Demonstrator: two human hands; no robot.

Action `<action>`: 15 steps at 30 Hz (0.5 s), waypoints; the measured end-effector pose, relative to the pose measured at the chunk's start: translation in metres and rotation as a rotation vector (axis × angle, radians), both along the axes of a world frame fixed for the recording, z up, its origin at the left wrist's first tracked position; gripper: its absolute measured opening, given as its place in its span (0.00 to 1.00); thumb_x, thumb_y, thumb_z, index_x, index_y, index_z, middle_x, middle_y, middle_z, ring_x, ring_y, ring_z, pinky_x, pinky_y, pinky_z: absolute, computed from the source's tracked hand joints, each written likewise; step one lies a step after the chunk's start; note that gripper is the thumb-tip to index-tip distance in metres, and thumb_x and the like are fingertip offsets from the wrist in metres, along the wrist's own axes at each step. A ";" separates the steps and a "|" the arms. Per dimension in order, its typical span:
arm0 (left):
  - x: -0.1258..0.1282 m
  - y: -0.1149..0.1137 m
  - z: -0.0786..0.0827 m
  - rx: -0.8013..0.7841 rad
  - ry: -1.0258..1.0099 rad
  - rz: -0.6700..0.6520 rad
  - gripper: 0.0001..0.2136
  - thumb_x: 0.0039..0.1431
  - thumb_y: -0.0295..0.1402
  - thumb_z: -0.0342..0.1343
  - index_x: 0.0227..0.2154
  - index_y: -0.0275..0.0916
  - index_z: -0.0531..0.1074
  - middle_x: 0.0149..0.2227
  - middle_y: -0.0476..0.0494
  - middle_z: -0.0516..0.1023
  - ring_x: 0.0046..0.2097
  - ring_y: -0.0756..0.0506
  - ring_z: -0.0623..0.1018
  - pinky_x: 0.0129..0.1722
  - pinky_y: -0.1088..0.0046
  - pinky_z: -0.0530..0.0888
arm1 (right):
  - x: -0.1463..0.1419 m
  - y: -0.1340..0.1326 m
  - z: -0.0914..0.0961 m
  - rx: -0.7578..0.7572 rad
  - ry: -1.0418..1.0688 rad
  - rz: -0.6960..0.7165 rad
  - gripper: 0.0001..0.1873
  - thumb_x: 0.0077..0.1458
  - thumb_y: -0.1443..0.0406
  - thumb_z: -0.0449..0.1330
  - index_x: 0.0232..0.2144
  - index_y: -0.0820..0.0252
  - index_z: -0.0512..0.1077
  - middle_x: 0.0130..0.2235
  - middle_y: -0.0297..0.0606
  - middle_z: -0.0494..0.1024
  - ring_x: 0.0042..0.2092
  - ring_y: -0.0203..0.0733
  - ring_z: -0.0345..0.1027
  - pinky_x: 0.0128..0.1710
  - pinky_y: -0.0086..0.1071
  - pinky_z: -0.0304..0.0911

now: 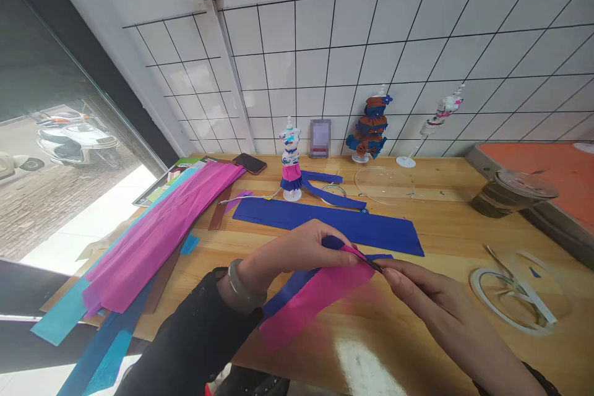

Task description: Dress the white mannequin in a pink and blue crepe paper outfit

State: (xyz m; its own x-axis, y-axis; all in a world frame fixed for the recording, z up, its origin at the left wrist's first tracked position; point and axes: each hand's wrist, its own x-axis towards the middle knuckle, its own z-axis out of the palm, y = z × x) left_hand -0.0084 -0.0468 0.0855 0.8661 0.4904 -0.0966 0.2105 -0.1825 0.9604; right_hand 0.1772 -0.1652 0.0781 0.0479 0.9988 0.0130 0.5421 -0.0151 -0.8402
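My left hand (pixel 301 247) is closed in a pinch on a strip of pink crepe paper (pixel 315 297) layered with dark blue paper (pixel 288 289). The strip hangs down over the table toward my left sleeve. My right hand (pixel 431 297) pinches the strip's right end, where a thin dark edge runs between the two hands. Whether that edge is folded blue paper or something else, I cannot tell. Just beyond my hands lies a wide flat blue paper strip (pixel 329 221). Behind it stands a small dress form (pixel 291 158) wearing a pink and blue skirt.
Pink paper (pixel 158 235) and blue strips lie at the left, near a phone (pixel 250 163). A brown-and-blue dressed form (pixel 370 127) and a tilted white one (pixel 440 114) stand at the back. At right are a lidded cup (pixel 501 195) and a tape ring (pixel 492 309).
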 end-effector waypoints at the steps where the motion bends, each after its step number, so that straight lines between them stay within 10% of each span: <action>1: 0.000 0.000 0.000 -0.006 -0.008 -0.006 0.12 0.53 0.39 0.56 0.34 0.36 0.77 0.28 0.49 0.73 0.30 0.52 0.67 0.29 0.78 0.63 | -0.001 0.000 0.001 0.004 0.007 0.005 0.20 0.56 0.51 0.52 0.41 0.51 0.77 0.39 0.35 0.80 0.42 0.44 0.73 0.37 0.29 0.70; 15: -0.001 -0.003 -0.002 -0.042 0.028 -0.004 0.14 0.52 0.43 0.56 0.30 0.35 0.76 0.24 0.51 0.68 0.27 0.53 0.64 0.26 0.77 0.61 | -0.007 0.002 -0.001 0.071 0.004 -0.045 0.18 0.54 0.51 0.52 0.28 0.54 0.76 0.24 0.32 0.75 0.28 0.37 0.71 0.29 0.22 0.67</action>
State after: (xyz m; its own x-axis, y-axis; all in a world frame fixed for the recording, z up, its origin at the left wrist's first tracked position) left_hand -0.0093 -0.0501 0.0833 0.8647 0.4819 -0.1414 0.2368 -0.1431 0.9610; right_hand 0.1704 -0.1633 0.0771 0.0934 0.9921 0.0840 0.5391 0.0205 -0.8420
